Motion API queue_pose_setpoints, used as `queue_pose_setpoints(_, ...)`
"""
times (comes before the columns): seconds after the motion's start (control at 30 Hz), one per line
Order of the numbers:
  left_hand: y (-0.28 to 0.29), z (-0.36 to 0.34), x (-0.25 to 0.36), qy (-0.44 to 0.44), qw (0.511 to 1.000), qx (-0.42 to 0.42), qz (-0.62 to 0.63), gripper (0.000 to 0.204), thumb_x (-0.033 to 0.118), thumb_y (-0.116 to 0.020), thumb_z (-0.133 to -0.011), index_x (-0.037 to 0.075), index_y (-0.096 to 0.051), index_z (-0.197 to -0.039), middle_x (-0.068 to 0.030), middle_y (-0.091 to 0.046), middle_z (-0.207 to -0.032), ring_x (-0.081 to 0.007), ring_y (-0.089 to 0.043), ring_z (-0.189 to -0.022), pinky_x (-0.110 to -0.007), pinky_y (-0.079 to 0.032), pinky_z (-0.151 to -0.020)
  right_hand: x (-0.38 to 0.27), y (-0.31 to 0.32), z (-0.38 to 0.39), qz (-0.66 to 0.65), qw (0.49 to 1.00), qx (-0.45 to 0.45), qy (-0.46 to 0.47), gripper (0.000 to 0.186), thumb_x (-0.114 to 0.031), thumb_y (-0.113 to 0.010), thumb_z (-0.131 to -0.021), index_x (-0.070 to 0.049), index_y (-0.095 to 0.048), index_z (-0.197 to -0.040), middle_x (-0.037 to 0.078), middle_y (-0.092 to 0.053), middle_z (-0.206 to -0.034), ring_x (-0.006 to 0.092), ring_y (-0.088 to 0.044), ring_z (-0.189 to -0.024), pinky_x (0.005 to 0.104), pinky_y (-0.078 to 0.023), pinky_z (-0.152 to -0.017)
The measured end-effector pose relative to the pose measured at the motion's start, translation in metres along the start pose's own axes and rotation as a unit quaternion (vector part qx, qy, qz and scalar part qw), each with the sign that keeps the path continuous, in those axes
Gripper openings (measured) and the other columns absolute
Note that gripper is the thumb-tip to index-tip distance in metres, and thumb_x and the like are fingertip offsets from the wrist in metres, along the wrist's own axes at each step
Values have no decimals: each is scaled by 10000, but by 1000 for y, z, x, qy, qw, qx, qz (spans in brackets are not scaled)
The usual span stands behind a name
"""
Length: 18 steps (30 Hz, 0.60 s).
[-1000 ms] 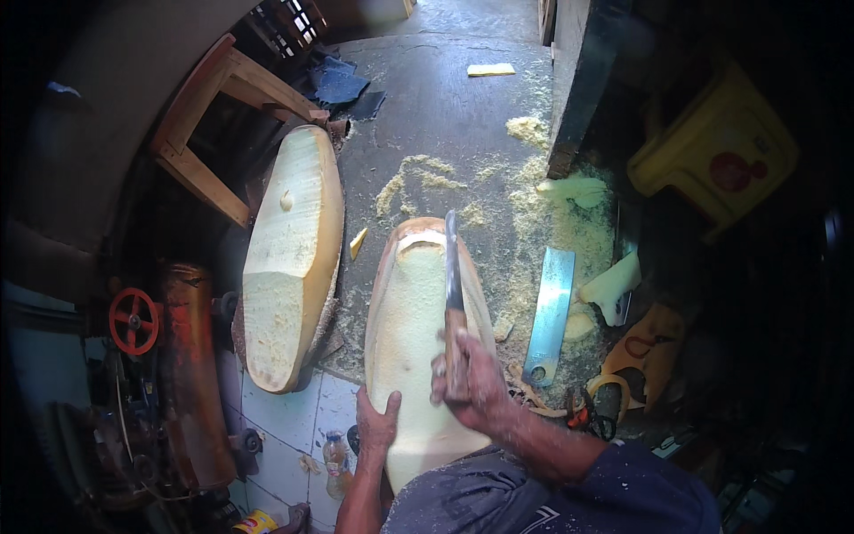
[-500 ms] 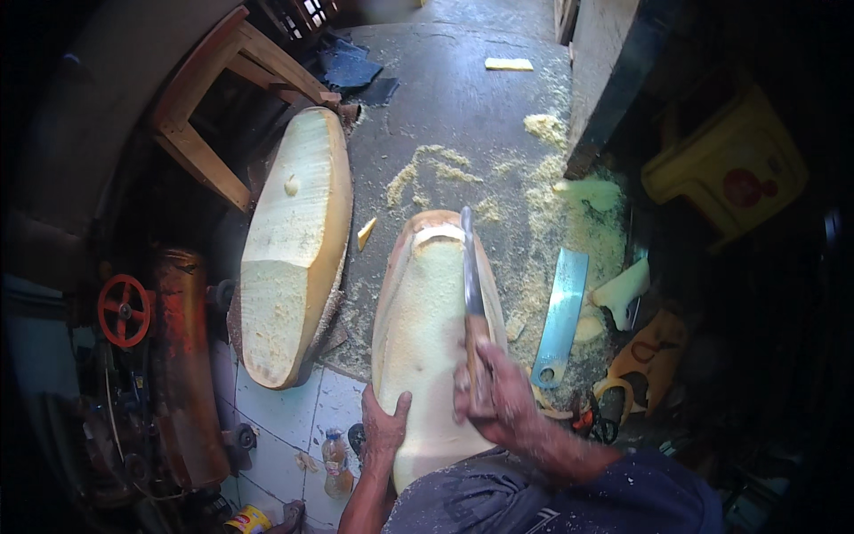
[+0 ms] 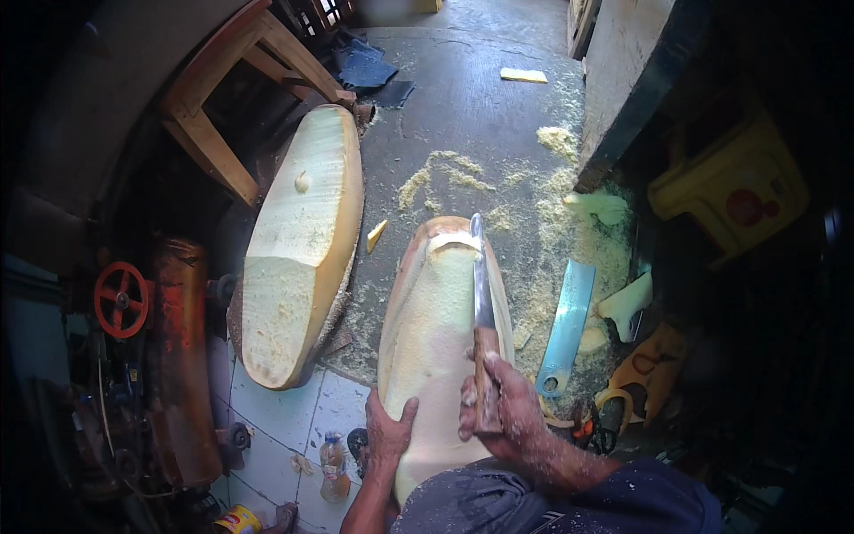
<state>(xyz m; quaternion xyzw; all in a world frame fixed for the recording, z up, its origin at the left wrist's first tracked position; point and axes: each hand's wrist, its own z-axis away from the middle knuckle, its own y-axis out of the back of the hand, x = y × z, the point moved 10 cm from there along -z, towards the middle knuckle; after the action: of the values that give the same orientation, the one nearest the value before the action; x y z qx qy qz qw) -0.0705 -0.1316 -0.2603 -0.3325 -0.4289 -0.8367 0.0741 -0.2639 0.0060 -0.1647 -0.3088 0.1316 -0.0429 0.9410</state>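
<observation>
A long pale foam block [image 3: 427, 338] with a rounded, brownish far end lies lengthwise in front of me, its near end at my clothing. My left hand [image 3: 389, 432] grips its left side, thumb on top. Wrapped round the wooden handle of a long-bladed knife [image 3: 482, 280], my right hand [image 3: 507, 409] is over the block's right half. The blade points away from me along that side, its tip at the far end. A second carved foam block [image 3: 294, 240] lies to the left. Right of my block is a flat metal blade [image 3: 567, 325] among foam offcuts [image 3: 623, 303].
Foam shavings dust the dark board [image 3: 454, 116]. A wooden frame [image 3: 213, 151] and dark scraps [image 3: 363, 67] lie at upper left, a rusty cylinder with red wheel [image 3: 182, 365] at left. Right are a wooden upright [image 3: 632, 71] and yellow plastic stool [image 3: 721, 205]. A bottle [image 3: 334, 467] stands on white tiles.
The surroundings and foam block have shifted slightly rightward in the picture. My hands and the knife moved along with them, keeping nearly the same places on the block.
</observation>
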Motion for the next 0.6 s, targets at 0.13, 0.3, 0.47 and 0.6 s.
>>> queue_pose_setpoints(0.13, -4, -2, 0, 11, 1000, -23, 16, 972, 526, -810, -870, -100, -380, -1475, -355, -526, -1347, -486, -537, -1266, -533, -434, -1093, -20, -11, -15, -12, 995, -51, 86, 447, -385, -473, -1101, -53, -385, -1387, 125, -610, -819, 309, -669, -566, 495, -572, -511)
queue_pose_setpoints(0.3, 0, 0, 4, -3, 1000, -13, -4, 1001, 570, -797, -865, -96, -375, -1482, -354, -525, -1332, -493, -537, -1254, -546, -439, -1073, -8, -12, -3, 55, 997, -33, 40, 393, -379, -462, -1106, -48, -403, -1308, 131, -606, -847, 307, -670, -588, 493, -588, -531)
queue_pose_setpoints(0.47, 2, 1, 5, -24, 1000, 6, 7, 1009, 573, -802, -859, -97, -376, -1481, -351, -529, -1315, -500, -540, -1239, -550, -449, -1062, -15, -16, -8, 85, 996, -18, 35, 378, -377, -469, -1110, -50, -388, -1282, 138, -597, -882, 318, -672, -576, 486, -596, -511)
queue_pose_setpoints(0.6, -1, 1, 2, -18, 1000, -5, 3, 1020, 570, -803, -859, -100, -360, -1488, -353, -528, -1308, -509, -539, -1237, -551, -459, -1051, -19, -25, -8, 112, 991, -38, 56, 355, -327, -439, -1120, -43, -350, -1313, 133, -573, -893, 325, -659, -556, 493, -581, -495)
